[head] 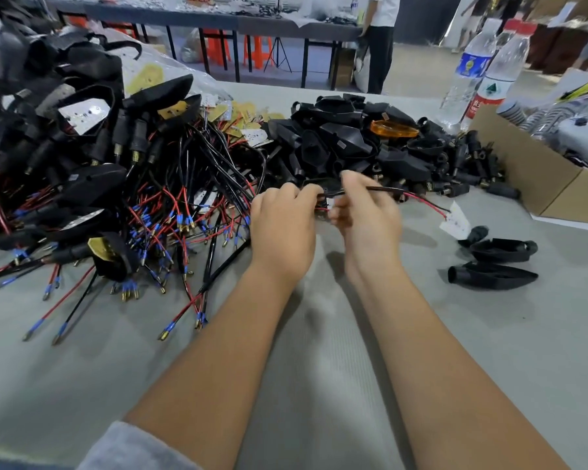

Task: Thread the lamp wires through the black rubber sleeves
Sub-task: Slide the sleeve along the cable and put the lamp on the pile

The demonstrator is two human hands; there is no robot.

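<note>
My left hand (282, 222) and my right hand (365, 212) meet over the middle of the grey table. Between them sits a black rubber sleeve (319, 198), mostly hidden by the fingers; my left hand grips it. My right hand pinches a red and black lamp wire (418, 197) that runs right to a small white LED board (455, 221) lying on the table. A heap of black sleeves and housings (347, 140) lies just behind my hands. Two loose black housings (493, 262) lie at the right.
A big tangle of red and black wires with blue-tipped terminals (143, 212) covers the left of the table. A cardboard box (537, 174) and two water bottles (489, 72) stand at the right. A person stands by a far table in the background.
</note>
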